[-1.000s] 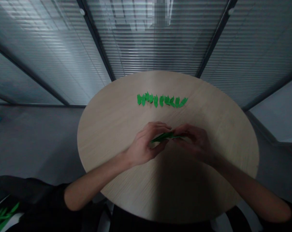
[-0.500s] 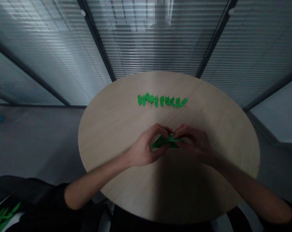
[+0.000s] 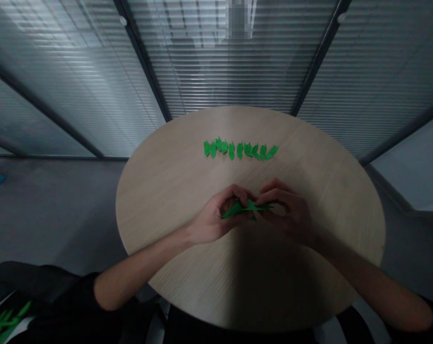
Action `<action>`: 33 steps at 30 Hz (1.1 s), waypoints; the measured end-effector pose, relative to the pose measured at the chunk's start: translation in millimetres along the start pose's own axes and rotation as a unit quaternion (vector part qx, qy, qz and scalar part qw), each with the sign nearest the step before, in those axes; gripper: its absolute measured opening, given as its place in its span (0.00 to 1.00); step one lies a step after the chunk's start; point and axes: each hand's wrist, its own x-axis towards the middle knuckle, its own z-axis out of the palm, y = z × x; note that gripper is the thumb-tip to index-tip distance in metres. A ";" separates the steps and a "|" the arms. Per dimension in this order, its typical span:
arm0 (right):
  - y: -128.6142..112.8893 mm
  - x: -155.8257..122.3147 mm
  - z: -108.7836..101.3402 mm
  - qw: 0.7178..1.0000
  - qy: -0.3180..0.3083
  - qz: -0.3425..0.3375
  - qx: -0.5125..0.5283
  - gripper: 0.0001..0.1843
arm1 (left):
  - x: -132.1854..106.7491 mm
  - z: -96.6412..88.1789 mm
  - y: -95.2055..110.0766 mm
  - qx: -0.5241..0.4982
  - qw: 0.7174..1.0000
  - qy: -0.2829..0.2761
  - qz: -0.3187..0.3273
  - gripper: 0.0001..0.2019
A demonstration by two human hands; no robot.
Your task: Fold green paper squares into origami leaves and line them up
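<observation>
At the near edge of a round, pale wood-grain table (image 3: 159, 191), two bare forearms reached in from the left and right and met just short of the table's middle, with a small green paper piece (image 3: 247, 209) held between them above the surface. Its pointed end faced left, and much of it was hidden by the fingers. The left hand (image 3: 216, 215) was curled, its fingers (image 3: 240, 192) wrapped over the piece's left part; the right hand (image 3: 284, 210) was also curled, its fingertips (image 3: 263, 200) pinching the right part. The hands almost touched, neither spread nor pressed palm to palm, though exactly how each thumb lay could not be told. This close, fingertip hold looked well suited to fine paper handling — the piece was steadied from both sides, with the fingers free to make small adjustments. Well beyond the hands, toward the far edge, a neat left-to-right row of green leaf-shaped cut-outs (image 3: 240, 149) lay flat on the table, safely apart from the work. At the near left, beside a dark sleeve (image 3: 33, 282), more green cut-outs (image 3: 5, 322) lay off the table — too dim and small to count.
</observation>
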 end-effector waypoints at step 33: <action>-5.5 -1.3 4.5 0.998 0.048 0.031 -0.017 0.03 | 0.7 -6.4 6.4 0.037 0.999 0.014 -0.022 0.15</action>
